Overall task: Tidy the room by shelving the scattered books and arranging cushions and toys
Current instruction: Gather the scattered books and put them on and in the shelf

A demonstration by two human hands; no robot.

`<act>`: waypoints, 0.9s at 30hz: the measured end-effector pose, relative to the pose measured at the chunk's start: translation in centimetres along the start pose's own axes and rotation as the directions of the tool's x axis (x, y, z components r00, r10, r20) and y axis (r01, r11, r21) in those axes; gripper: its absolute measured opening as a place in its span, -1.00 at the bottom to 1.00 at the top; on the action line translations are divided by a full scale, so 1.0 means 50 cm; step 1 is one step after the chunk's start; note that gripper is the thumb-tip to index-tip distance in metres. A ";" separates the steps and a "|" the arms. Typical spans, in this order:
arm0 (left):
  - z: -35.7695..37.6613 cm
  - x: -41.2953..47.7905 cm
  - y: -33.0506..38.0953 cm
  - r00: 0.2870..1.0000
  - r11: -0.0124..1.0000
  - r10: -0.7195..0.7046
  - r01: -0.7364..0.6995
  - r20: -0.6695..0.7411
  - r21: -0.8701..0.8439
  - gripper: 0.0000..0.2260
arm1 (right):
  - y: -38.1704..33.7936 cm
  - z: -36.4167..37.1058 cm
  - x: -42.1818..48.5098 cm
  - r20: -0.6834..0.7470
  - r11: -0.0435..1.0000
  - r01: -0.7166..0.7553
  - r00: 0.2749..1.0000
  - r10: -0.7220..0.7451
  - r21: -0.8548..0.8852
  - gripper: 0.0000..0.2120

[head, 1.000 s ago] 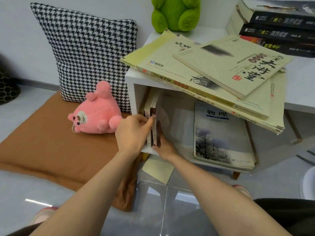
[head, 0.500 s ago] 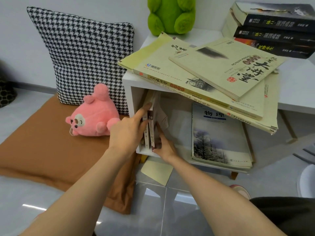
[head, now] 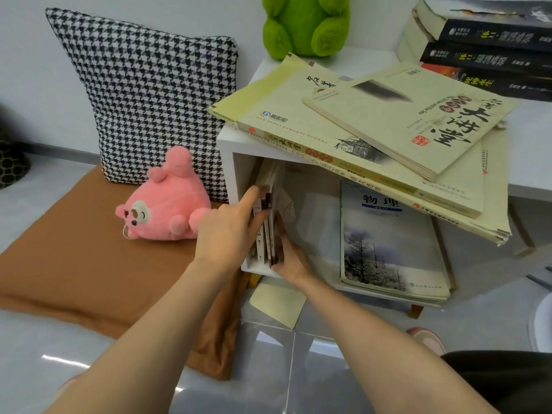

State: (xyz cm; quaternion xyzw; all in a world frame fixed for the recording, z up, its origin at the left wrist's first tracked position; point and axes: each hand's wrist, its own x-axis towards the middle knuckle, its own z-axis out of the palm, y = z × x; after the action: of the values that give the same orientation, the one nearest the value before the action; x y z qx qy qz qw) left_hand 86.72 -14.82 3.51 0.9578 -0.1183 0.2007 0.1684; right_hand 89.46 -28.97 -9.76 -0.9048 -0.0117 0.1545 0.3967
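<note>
A few thin books [head: 266, 234] stand upright against the left wall of the white shelf cabinet [head: 229, 162]. My left hand [head: 230, 231] presses its straight fingers on their spines, the index finger reaching highest. Inside the compartment my right hand [head: 288, 258] lies flat against the side of the rightmost upright book. A grey textbook [head: 388, 243] lies flat in the same compartment. Several pale yellow books [head: 373, 138] are piled crookedly on the cabinet top. A pink plush toy [head: 167, 201] lies on a brown cushion [head: 74, 264] before a houndstooth cushion [head: 149, 97].
A green plush toy [head: 304, 25] sits at the back of the cabinet top, beside a stack of dark books [head: 490, 52]. A yellow sheet [head: 277, 303] lies on the glossy floor under the cabinet. A dark patterned cushion [head: 12, 162] shows at the left edge.
My left hand's fingers have straightened from a curl and slid up the spines of the upright books. My right hand has stayed against their side.
</note>
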 end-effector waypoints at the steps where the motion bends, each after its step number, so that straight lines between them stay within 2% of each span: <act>1: 0.001 0.004 0.003 1.000 1.000 -0.002 0.002 0.014 -0.012 -0.74 | -0.002 0.003 0.004 0.016 1.000 -0.020 1.000 0.019 0.018 -0.01; 4: 0.004 0.010 0.000 0.997 0.997 -0.007 0.013 0.077 -0.074 -0.63 | 0.000 0.015 0.017 0.015 0.995 -0.020 1.000 0.018 0.100 0.14; 7: 0.002 0.008 -0.009 0.994 0.997 0.031 -0.023 0.104 -0.073 -0.57 | -0.002 0.012 0.026 0.007 0.994 -0.064 0.998 0.063 0.090 0.12; 10: -0.003 0.009 -0.012 0.996 0.998 0.035 -0.030 0.087 -0.054 -0.60 | 0.000 0.014 0.034 0.015 0.992 -0.120 0.993 0.119 0.042 0.03; 14: -0.005 0.009 -0.011 0.994 0.999 0.035 -0.034 0.104 -0.016 -0.73 | -0.012 0.022 0.038 -0.023 0.993 -0.114 0.993 0.115 0.008 -0.01; 21: -0.003 0.007 -0.009 0.996 0.998 0.022 -0.017 0.088 -0.056 -0.76 | 0.000 0.032 0.060 -0.026 0.993 -0.094 0.995 0.093 -0.067 -0.05; 23: 0.001 0.004 -0.010 0.995 0.996 0.017 -0.008 0.097 -0.084 -0.76 | 0.005 0.021 0.065 0.049 0.994 -0.063 0.996 0.067 -0.092 -0.18; 24: 0.001 0.000 -0.010 0.993 0.995 0.015 -0.004 0.114 -0.100 -0.74 | 0.002 0.011 0.063 0.096 0.997 -0.066 0.993 0.070 -0.042 -0.28; 27: -0.006 -0.010 -0.010 0.983 0.993 -0.003 0.024 0.184 -0.114 -0.60 | -0.002 -0.022 0.046 0.128 0.997 -0.035 0.991 0.043 -0.067 -0.43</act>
State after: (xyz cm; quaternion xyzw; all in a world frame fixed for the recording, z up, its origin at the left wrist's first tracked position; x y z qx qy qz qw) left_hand 86.32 -14.19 3.43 0.9616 -0.1383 0.1034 0.2133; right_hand 92.01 -29.34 -9.59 -0.9052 -0.0248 0.2202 0.3627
